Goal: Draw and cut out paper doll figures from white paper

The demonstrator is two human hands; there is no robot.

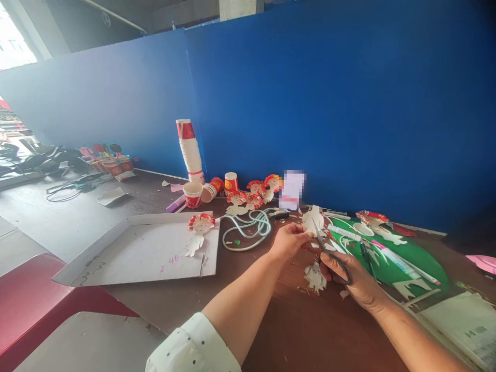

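My left hand (291, 241) pinches the lower left edge of a white paper cutout (311, 219), held up over the brown table. In my right hand (354, 284) is a pair of scissors (324, 249) with black handles, my fingers wrapped round them. The blades point up and left, against or just in front of the cutout; I cannot tell whether they bite into it. Below my hands another white paper cutout (315, 278) lies flat among small paper scraps. To the right, a green round sheet (424, 253) bears a white marker (406, 263), a glue tube (344, 232) and paper rings.
A shallow white cardboard tray (155, 248) at left holds a paper figure with a red fringe (201, 223). Behind it stand stacked paper cups (190, 155). A pale blue cable (248, 230) coils in the middle. A blue partition (329, 103) closes off the back.
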